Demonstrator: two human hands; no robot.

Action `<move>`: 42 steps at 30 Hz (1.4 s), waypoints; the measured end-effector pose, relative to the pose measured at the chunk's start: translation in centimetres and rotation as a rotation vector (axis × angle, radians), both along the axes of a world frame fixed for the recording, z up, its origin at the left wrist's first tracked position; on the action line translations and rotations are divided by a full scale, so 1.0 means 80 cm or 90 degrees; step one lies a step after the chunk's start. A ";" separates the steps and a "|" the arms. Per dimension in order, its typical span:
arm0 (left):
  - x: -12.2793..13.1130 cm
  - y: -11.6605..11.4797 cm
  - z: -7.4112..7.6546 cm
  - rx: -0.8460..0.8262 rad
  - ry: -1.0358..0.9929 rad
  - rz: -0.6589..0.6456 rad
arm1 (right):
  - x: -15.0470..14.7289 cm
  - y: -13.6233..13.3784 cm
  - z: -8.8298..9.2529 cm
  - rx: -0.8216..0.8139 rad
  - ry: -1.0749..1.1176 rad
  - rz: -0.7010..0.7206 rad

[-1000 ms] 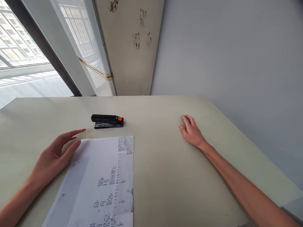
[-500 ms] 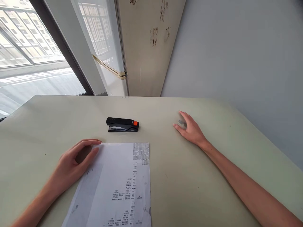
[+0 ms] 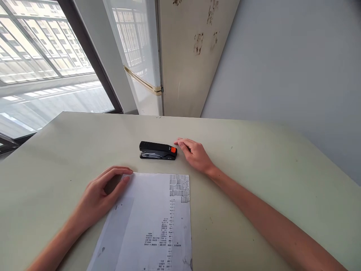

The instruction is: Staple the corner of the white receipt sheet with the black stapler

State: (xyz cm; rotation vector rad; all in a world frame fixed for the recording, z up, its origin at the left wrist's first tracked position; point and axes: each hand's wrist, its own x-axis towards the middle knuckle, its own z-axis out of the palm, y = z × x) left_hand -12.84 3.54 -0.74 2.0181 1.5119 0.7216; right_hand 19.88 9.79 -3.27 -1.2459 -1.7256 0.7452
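Fingers and thumb apart, my left hand [image 3: 101, 194] rests over the upper left edge of a printed sheet of paper [image 3: 149, 210]. The thumb lies on the paper, and the fingertips reach its top left corner. A black stapler [image 3: 155, 149] with an orange patch lies on its base just beyond the paper's top edge. Close to the stapler's right end is my right hand [image 3: 194, 152], closed, with thumb and fingers drawn together. What it holds, if anything, is hidden behind the fingers.
The pale table [image 3: 254, 188] spreads around the paper. Beyond its far edge stands a fridge [image 3: 180, 67] with a scuffed side. A grey wall [image 3: 282, 56] rises on the right, and a window [image 3: 42, 56] is at the left.
My right hand has moved left to the stapler's end and its fingers have closed; a small grey piece seen between them is now out of sight. My left hand stays on the paper.
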 end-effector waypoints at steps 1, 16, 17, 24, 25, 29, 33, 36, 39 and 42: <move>0.000 0.000 0.000 -0.001 0.001 0.001 | -0.006 -0.006 0.002 -0.008 0.010 -0.011; 0.007 -0.003 0.007 0.013 -0.005 -0.025 | -0.039 -0.053 0.003 -0.091 0.224 -0.218; 0.008 -0.004 0.007 0.015 -0.007 -0.025 | -0.039 -0.054 0.000 -0.097 0.264 -0.221; 0.011 -0.006 0.008 0.030 -0.031 0.020 | -0.043 -0.061 -0.007 -0.099 0.434 -0.207; 0.011 -0.006 0.008 0.033 -0.038 0.046 | -0.042 -0.062 -0.007 -0.097 0.448 -0.210; 0.010 -0.007 0.010 0.005 -0.064 0.128 | -0.027 -0.082 -0.002 -0.101 0.410 -0.277; 0.009 -0.010 0.007 0.047 -0.014 0.051 | 0.004 -0.123 0.003 -0.106 0.210 -0.280; 0.009 -0.010 0.003 0.087 0.054 0.003 | 0.025 -0.146 0.003 -0.081 0.041 -0.203; 0.008 -0.009 -0.002 0.113 0.089 -0.015 | 0.032 -0.152 0.001 -0.044 -0.023 -0.162; 0.007 -0.007 -0.005 0.125 0.105 -0.037 | 0.029 -0.149 -0.001 -0.019 -0.050 -0.128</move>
